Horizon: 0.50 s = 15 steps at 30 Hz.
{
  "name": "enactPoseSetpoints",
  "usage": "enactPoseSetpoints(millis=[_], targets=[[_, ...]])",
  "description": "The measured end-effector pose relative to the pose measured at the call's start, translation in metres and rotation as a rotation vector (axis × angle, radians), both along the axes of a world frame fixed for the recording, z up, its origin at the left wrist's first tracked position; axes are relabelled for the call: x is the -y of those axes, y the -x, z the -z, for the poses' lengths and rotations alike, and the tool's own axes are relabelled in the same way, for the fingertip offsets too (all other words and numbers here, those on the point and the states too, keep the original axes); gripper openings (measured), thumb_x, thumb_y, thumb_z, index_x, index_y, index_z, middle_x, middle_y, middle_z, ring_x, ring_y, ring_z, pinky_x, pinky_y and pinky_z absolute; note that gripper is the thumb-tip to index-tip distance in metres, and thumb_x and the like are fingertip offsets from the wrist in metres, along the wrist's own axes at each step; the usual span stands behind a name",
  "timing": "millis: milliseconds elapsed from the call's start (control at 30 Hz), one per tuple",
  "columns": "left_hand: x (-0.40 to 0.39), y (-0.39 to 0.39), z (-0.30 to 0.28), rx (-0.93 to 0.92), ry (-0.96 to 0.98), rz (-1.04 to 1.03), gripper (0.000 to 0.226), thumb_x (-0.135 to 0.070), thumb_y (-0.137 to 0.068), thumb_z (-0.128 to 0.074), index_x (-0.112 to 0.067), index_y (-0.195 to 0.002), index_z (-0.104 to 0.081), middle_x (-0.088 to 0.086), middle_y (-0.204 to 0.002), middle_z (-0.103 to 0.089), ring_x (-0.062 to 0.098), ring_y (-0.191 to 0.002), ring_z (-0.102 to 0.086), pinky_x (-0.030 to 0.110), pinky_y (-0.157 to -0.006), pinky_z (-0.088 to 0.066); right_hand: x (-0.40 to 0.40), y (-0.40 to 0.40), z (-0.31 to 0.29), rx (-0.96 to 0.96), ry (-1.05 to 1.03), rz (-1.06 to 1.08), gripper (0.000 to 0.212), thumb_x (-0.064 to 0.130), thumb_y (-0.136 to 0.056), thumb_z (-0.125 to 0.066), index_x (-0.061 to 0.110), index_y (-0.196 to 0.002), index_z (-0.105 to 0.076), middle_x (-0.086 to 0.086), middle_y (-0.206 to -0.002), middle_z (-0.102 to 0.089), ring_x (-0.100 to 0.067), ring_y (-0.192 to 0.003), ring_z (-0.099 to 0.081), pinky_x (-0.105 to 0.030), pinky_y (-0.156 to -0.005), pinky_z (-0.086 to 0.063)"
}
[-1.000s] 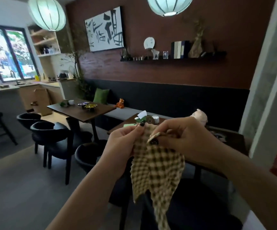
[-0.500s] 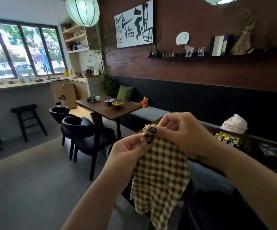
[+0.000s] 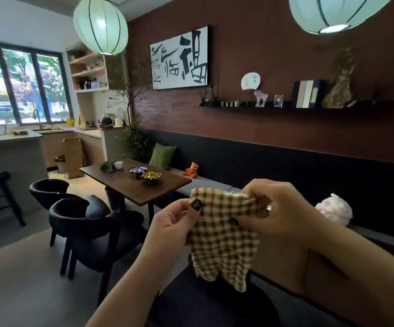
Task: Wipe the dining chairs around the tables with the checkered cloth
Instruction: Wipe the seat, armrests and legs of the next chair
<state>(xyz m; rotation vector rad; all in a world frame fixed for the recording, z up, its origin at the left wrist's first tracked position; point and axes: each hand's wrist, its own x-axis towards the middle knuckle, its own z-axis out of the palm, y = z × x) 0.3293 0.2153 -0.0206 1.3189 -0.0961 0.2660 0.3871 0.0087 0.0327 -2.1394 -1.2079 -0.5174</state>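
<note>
Both hands hold the checkered cloth (image 3: 224, 237) up in mid-air in the near centre of the scene, well apart from any chair. The left hand (image 3: 174, 225) pinches the cloth's upper left corner between thumb and forefinger, and the right hand (image 3: 283, 213) has its fingers curled round the bunched upper right edge, thumb pressed on the front of the fabric; the rest of the cloth hangs loose below them. Judging from this, no wiping is under way: the cloth looks as though it is being opened out or arranged for use. Two dark round-backed dining chairs, a nearer one (image 3: 82, 223) and a farther one (image 3: 49, 192), stand on the left side of the far wooden table (image 3: 167, 190), and the dark seat of another chair (image 3: 191, 300) lies directly below the hands. Nothing shows whether any chair has been wiped, so the whole round of chairs appears to lie ahead.
</note>
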Motion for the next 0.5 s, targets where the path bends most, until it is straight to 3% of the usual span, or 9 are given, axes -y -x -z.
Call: enactPoseSetpoints(millis=[100,233,367,500], targets=[[-0.017,-0.033,-0.003,0.034,-0.042,0.021,0.021,-0.028,-0.084,-0.060,-0.015,-0.092,-0.075,0.008,-0.091,-0.076,0.015,-0.080,-0.072,0.019,-0.062,-0.054,-0.018,-0.021,0.001,-0.066,-0.044,-0.012,0.013,0.017,-0.074,-0.080,0.020,-0.079,-0.068,0.009,-0.094,-0.066,-0.008,-0.086,-0.065,-0.028,-0.072,-0.056],[-0.051,-0.081,-0.005,0.059,-0.113,0.064,0.018,-0.023,-0.091,-0.058,-0.015,-0.098,-0.072,0.002,-0.090,-0.076,0.011,-0.081,-0.072,0.016,-0.063,-0.053,-0.052,-0.044,0.005,-0.162,-0.069,0.050,0.010,0.018,-0.073,-0.081,0.020,-0.076,-0.072,0.013,-0.098,-0.065,-0.009,-0.092,-0.065,-0.029,-0.077,-0.056],[-0.094,-0.122,-0.005,0.087,-0.149,0.148,0.016,-0.025,-0.089,-0.061,-0.017,-0.095,-0.073,0.000,-0.089,-0.076,0.011,-0.082,-0.072,0.015,-0.064,-0.053,-0.096,-0.055,0.008,0.029,-0.126,0.270,0.019,0.023,-0.071,-0.080,0.020,-0.066,-0.062,0.011,-0.085,-0.057,-0.012,-0.080,-0.059,-0.021,-0.061,-0.052],[-0.141,-0.157,-0.004,0.139,-0.136,0.222,0.035,-0.038,-0.069,-0.072,-0.014,-0.094,-0.073,0.006,-0.089,-0.075,0.019,-0.085,-0.072,0.025,-0.069,-0.055,-0.142,-0.065,0.006,0.201,-0.144,0.495,0.029,0.021,-0.070,-0.079,0.015,-0.061,-0.052,0.007,-0.078,-0.052,-0.014,-0.067,-0.054,-0.027,-0.054,-0.049]])
